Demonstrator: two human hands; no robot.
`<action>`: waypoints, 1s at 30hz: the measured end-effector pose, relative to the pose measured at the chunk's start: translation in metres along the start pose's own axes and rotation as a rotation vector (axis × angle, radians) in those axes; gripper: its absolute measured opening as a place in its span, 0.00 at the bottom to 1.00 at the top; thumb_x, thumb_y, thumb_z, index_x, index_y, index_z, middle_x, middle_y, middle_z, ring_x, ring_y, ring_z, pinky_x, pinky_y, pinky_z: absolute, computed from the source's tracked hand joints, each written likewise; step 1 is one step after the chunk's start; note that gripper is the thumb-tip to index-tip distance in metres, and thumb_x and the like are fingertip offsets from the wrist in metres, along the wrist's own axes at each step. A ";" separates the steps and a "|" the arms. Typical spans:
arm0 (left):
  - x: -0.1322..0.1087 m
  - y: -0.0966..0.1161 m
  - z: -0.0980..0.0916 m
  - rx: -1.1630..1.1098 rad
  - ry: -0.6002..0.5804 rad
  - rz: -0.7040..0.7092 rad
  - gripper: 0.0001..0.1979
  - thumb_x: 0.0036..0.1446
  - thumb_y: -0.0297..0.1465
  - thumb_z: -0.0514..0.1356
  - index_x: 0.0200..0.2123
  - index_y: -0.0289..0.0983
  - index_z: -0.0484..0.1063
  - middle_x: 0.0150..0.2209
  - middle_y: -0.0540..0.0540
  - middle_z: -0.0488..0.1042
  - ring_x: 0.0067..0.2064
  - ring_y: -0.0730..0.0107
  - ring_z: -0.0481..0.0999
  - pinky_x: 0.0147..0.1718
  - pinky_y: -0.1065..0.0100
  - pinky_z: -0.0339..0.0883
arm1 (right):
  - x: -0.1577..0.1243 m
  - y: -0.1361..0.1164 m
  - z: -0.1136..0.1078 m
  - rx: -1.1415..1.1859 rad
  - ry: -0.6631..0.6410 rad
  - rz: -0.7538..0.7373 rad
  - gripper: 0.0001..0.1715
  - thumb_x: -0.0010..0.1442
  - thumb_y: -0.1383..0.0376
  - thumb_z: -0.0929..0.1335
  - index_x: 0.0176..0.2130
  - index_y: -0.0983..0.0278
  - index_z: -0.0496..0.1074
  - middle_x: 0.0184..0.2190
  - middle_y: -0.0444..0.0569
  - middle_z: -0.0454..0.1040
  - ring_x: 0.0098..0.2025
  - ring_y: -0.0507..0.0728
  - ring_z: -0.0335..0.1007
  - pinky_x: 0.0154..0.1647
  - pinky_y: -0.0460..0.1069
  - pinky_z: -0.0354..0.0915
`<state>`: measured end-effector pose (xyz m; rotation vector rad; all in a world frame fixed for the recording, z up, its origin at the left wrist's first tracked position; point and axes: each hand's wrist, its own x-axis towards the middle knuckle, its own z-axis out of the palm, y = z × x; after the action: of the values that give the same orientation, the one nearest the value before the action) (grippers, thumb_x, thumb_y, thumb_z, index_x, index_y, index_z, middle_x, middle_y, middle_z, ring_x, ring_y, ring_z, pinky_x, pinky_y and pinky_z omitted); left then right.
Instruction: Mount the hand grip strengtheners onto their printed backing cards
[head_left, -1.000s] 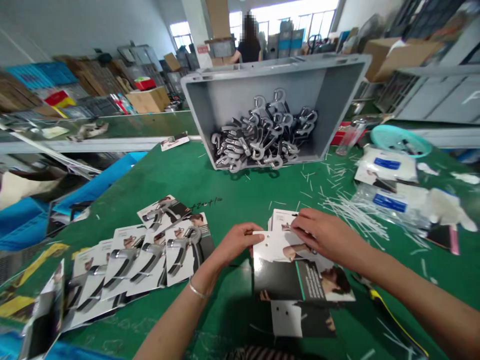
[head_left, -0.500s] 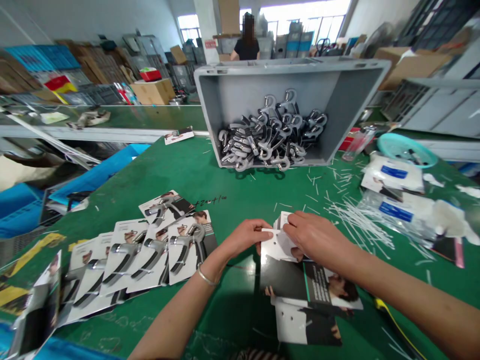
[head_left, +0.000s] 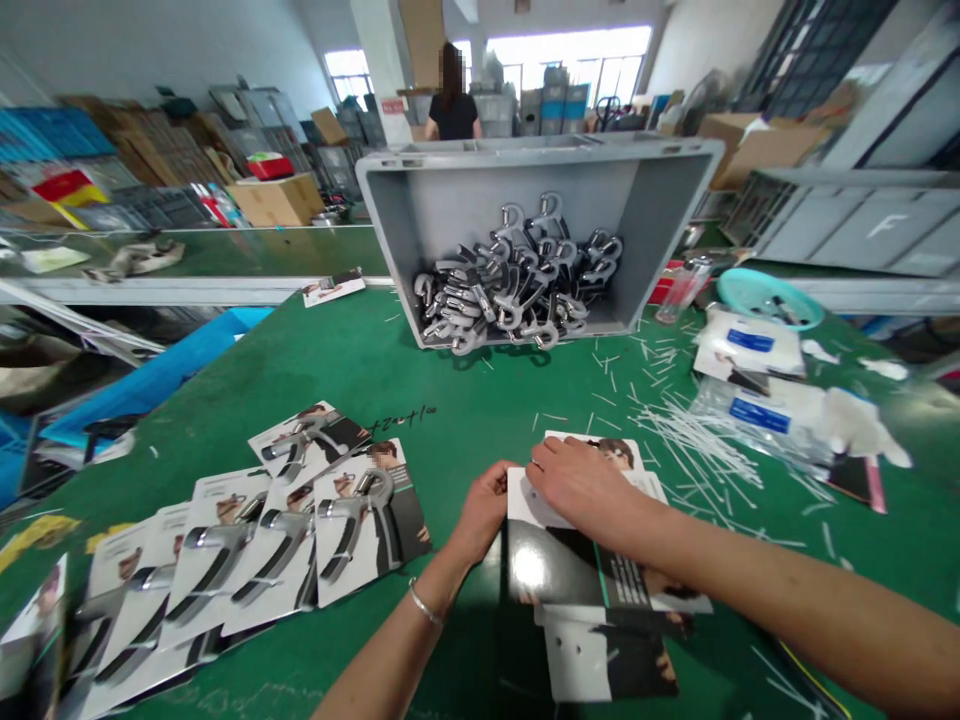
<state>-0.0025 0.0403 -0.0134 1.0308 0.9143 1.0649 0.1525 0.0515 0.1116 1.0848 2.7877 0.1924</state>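
Printed backing cards (head_left: 555, 560) lie in a loose, overlapping pile on the green table in front of me. At the pile's upper left corner is my left hand (head_left: 485, 512), its fingers curled closed against the card edges. My right hand (head_left: 581, 485) reaches across the top, fingers bent together over the upper cards; its thumb is hidden. One card (head_left: 619, 450) sticks out beyond that hand. Below the pile, another card (head_left: 577, 655) shows small punched holes. To the left, several cards (head_left: 367, 520) carry grey-and-black curved-handled tools with chrome ends, lying fanned out.
A grey crate (head_left: 637, 220) on its side holds many of the same tools (head_left: 517, 280). White plastic ties (head_left: 697, 445) lie scattered at right, near plastic packs (head_left: 750, 345) and a turquoise basin (head_left: 772, 295). Blue bins (head_left: 161, 370) stand left. A person (head_left: 452, 105) is in the background.
My right hand has shifted over the upper cards, and a card now sticks out past it. My left hand has drawn down to the pile's left edge. The view has turned slightly right.
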 end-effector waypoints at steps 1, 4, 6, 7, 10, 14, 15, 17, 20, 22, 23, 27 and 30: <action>0.000 -0.001 0.000 0.010 0.005 0.006 0.12 0.50 0.35 0.67 0.37 0.36 0.73 0.32 0.51 0.74 0.33 0.72 0.70 0.34 0.72 0.63 | -0.001 0.002 -0.002 0.004 -0.002 0.000 0.05 0.62 0.71 0.67 0.39 0.68 0.74 0.35 0.55 0.74 0.41 0.64 0.69 0.36 0.54 0.62; -0.007 -0.001 -0.009 0.065 0.028 0.020 0.09 0.50 0.33 0.67 0.33 0.35 0.74 0.30 0.51 0.72 0.32 0.72 0.68 0.34 0.73 0.61 | -0.010 0.013 -0.007 0.040 0.003 0.021 0.06 0.57 0.71 0.71 0.38 0.68 0.74 0.36 0.55 0.74 0.41 0.64 0.69 0.37 0.54 0.62; -0.021 0.000 -0.020 0.141 0.032 0.025 0.06 0.52 0.32 0.66 0.30 0.35 0.75 0.30 0.50 0.70 0.33 0.72 0.67 0.34 0.73 0.61 | -0.018 0.022 -0.008 0.129 0.021 0.061 0.07 0.55 0.69 0.72 0.37 0.67 0.73 0.36 0.53 0.73 0.40 0.62 0.69 0.37 0.52 0.61; -0.029 0.001 -0.025 0.186 0.013 0.028 0.05 0.53 0.31 0.65 0.30 0.35 0.76 0.31 0.49 0.70 0.34 0.72 0.68 0.35 0.73 0.61 | -0.021 0.026 -0.007 0.207 0.040 0.087 0.05 0.57 0.69 0.71 0.36 0.66 0.73 0.36 0.52 0.72 0.40 0.60 0.69 0.37 0.51 0.61; -0.055 0.004 -0.035 0.236 -0.109 0.031 0.08 0.57 0.32 0.63 0.39 0.36 0.78 0.38 0.46 0.72 0.40 0.67 0.71 0.42 0.69 0.64 | -0.029 0.029 0.001 0.527 0.128 0.138 0.07 0.66 0.68 0.64 0.36 0.64 0.72 0.37 0.49 0.72 0.39 0.55 0.69 0.39 0.48 0.61; -0.070 0.005 -0.029 0.244 -0.046 0.055 0.09 0.57 0.33 0.63 0.40 0.37 0.78 0.39 0.44 0.72 0.41 0.65 0.72 0.43 0.67 0.66 | -0.032 0.017 0.019 0.899 0.232 0.132 0.05 0.66 0.66 0.65 0.39 0.63 0.72 0.38 0.47 0.73 0.41 0.54 0.69 0.44 0.48 0.62; -0.070 0.005 -0.024 0.265 0.012 0.067 0.07 0.57 0.33 0.63 0.37 0.37 0.79 0.38 0.44 0.72 0.40 0.66 0.72 0.41 0.68 0.66 | -0.032 0.013 0.024 0.957 0.246 0.133 0.05 0.66 0.66 0.65 0.40 0.63 0.72 0.38 0.47 0.73 0.41 0.54 0.70 0.44 0.48 0.63; -0.067 0.005 -0.013 0.269 0.111 0.095 0.06 0.57 0.32 0.63 0.32 0.37 0.79 0.36 0.45 0.72 0.39 0.65 0.72 0.40 0.69 0.65 | -0.034 0.008 0.032 1.028 0.264 0.131 0.06 0.67 0.65 0.65 0.41 0.62 0.73 0.39 0.48 0.74 0.42 0.55 0.70 0.45 0.48 0.63; -0.059 0.006 0.004 0.188 0.153 0.095 0.05 0.54 0.30 0.63 0.31 0.37 0.80 0.37 0.45 0.74 0.42 0.63 0.73 0.44 0.67 0.66 | -0.035 0.004 0.038 1.057 0.290 0.132 0.09 0.68 0.65 0.63 0.43 0.62 0.73 0.41 0.49 0.74 0.44 0.55 0.70 0.48 0.49 0.63; -0.053 0.007 0.013 0.100 0.146 0.051 0.07 0.53 0.31 0.64 0.36 0.38 0.80 0.38 0.45 0.77 0.43 0.61 0.74 0.46 0.65 0.66 | -0.036 0.003 0.038 1.041 0.304 0.135 0.10 0.68 0.66 0.63 0.44 0.62 0.73 0.41 0.49 0.74 0.44 0.55 0.69 0.47 0.49 0.63; -0.051 0.008 0.016 0.065 0.141 0.026 0.09 0.53 0.31 0.64 0.38 0.38 0.80 0.38 0.46 0.78 0.42 0.61 0.75 0.47 0.64 0.67 | -0.036 0.002 0.038 1.021 0.307 0.140 0.09 0.68 0.67 0.63 0.43 0.62 0.73 0.40 0.49 0.73 0.44 0.55 0.69 0.47 0.49 0.63; -0.046 0.012 0.021 0.060 0.130 -0.001 0.12 0.50 0.31 0.65 0.40 0.37 0.80 0.42 0.45 0.80 0.45 0.59 0.76 0.49 0.62 0.66 | -0.036 -0.002 0.036 0.915 0.298 0.155 0.08 0.66 0.69 0.63 0.41 0.63 0.72 0.38 0.48 0.72 0.41 0.56 0.68 0.44 0.50 0.63; -0.047 0.012 0.019 0.066 0.159 0.000 0.12 0.50 0.31 0.65 0.40 0.37 0.80 0.41 0.46 0.81 0.43 0.60 0.77 0.48 0.63 0.67 | -0.038 -0.004 0.037 0.871 0.303 0.125 0.12 0.67 0.71 0.61 0.43 0.62 0.73 0.40 0.50 0.71 0.43 0.56 0.67 0.47 0.51 0.62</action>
<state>0.0012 -0.0074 0.0075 1.0105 1.0839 1.1357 0.1843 0.0250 0.0779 1.4756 3.1203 -1.0172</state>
